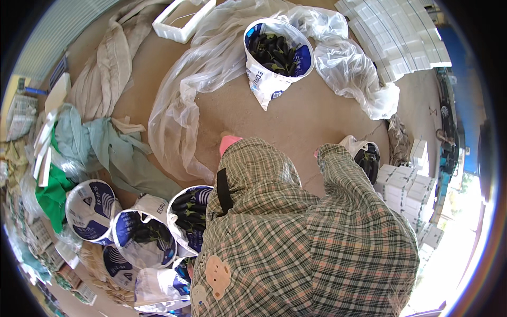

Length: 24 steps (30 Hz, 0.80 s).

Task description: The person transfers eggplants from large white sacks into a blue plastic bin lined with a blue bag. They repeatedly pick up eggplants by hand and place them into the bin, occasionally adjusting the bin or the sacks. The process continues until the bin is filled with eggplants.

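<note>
Checked plaid clothing fills the lower middle of the view and covers most of both arms. Past the right cuff only a small pink bit of my right hand (316, 153) shows, its fingers hidden by the sleeve. A bag of eggplants (367, 160) stands just right of that sleeve. Of my left hand I cannot make out any fingers. Beyond the left fold of plaid a pink glove or shoe (229, 145) peeks out; I cannot tell which. Ahead on the floor stands an open white-and-blue woven bag (269, 85), filled with dark eggplants (275, 53).
Crumpled clear plastic sheeting (174, 115) curves around the front bag. At left cluster several printed bags, including an opened eggplant bag (144, 233), beside grey-green cloth (115, 146). White foam boxes stand stacked at upper right (396, 35) and at right (408, 190).
</note>
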Tool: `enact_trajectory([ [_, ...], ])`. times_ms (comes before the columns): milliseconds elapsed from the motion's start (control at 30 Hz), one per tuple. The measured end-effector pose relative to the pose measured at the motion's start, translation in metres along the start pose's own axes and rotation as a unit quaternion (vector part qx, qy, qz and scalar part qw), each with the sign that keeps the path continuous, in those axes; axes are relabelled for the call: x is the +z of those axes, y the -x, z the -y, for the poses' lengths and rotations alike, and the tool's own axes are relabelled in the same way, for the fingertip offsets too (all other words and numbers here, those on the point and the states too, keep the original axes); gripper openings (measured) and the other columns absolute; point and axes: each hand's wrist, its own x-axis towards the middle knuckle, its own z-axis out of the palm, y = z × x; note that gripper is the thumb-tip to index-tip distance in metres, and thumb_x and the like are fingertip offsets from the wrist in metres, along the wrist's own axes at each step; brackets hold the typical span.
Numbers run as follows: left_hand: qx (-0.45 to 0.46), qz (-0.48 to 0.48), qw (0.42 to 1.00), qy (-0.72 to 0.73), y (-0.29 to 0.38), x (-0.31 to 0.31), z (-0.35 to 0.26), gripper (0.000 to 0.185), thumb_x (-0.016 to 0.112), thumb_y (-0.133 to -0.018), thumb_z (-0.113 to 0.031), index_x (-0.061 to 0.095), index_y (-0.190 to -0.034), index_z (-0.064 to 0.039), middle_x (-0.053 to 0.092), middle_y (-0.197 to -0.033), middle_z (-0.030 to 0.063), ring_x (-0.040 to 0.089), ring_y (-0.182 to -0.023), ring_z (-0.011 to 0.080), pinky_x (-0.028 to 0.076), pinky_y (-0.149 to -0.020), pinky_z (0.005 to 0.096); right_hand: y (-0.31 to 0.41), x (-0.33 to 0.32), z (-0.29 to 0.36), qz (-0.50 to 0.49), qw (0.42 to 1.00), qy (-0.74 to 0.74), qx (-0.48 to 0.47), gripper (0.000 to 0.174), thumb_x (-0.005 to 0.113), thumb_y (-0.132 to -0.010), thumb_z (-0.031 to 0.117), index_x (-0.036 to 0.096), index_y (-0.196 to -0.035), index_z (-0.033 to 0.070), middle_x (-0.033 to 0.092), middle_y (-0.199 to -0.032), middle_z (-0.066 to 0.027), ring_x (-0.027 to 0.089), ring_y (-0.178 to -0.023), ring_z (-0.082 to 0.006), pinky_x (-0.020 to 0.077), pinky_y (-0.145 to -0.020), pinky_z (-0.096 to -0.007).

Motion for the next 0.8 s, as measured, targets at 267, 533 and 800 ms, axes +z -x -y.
enact_trajectory([
  [267,0.027,0.019,0.992,-0.126,0.018,0.054,-0.113,0.037,0.055,-0.101,-0.036,0.056,-0.128,-0.011,0.068,-0.109,0.0118,0.067,-0.100,0.0272,0.056,-0.084,0.0443,-0.051,-0.013,0.116,-0.017,0.975,-0.124,-0.182,0.033,0.066,-0.079,0.034,0.074,-0.104,0.014,0.072,-0.101,-0.0151,0.068,-0.098,-0.0294,0.0545,-0.086,-0.0418],
  [533,-0.075,-0.071,0.968,-0.229,0.061,0.173,-0.210,0.036,0.055,-0.101,-0.035,0.057,-0.127,-0.011,0.068,-0.107,0.0118,0.067,-0.099,0.0269,0.056,-0.084,0.0437,-0.202,-0.123,0.184,0.029,0.965,-0.047,-0.257,0.040,0.062,-0.080,0.034,0.067,-0.116,0.017,0.068,-0.109,-0.0121,0.065,-0.099,-0.0323,0.0538,-0.082,-0.0469],
  [800,-0.154,-0.114,0.936,-0.294,0.028,0.228,-0.256,0.035,0.055,-0.101,-0.034,0.057,-0.126,-0.010,0.069,-0.106,0.0119,0.068,-0.098,0.0266,0.056,-0.084,0.0431,-0.389,-0.078,0.150,-0.419,0.886,-0.079,-0.182,0.043,0.052,-0.089,0.036,0.055,-0.129,0.021,0.060,-0.113,-0.0087,0.057,-0.116,-0.0277,0.0418,-0.101,-0.0542],
])
